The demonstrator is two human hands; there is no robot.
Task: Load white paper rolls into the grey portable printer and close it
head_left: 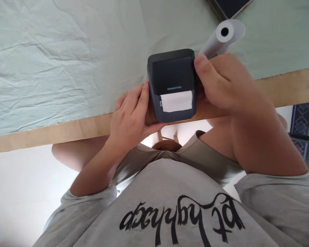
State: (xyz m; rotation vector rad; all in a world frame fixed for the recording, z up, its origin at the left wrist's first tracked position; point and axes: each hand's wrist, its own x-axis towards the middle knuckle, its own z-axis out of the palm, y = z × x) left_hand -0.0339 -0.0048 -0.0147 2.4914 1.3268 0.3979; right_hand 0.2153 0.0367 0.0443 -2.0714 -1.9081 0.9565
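Note:
A dark label printer (173,73) marked NIIMBOT is between my two hands, near the front edge of the table. White paper (177,102) with a ragged edge sticks out of its slot. My left hand (128,116) grips the printer's left side, thumb along its near edge and fingers against its flank. On the opposite side my right hand (221,80) holds the printer, with the thumb at its upper right corner and the other fingers mostly hidden. Just beyond the right hand is a white paper roll (212,43) with a dark core and a loose end; whether the hand touches it, I cannot tell.
A pale green cloth (67,58), wrinkled at the left, covers the table up to a bare wooden edge (92,129). At the top right lies a dark flat object (231,7), cut off by the frame. A wooden stool seat (167,145) shows between my legs, below the table.

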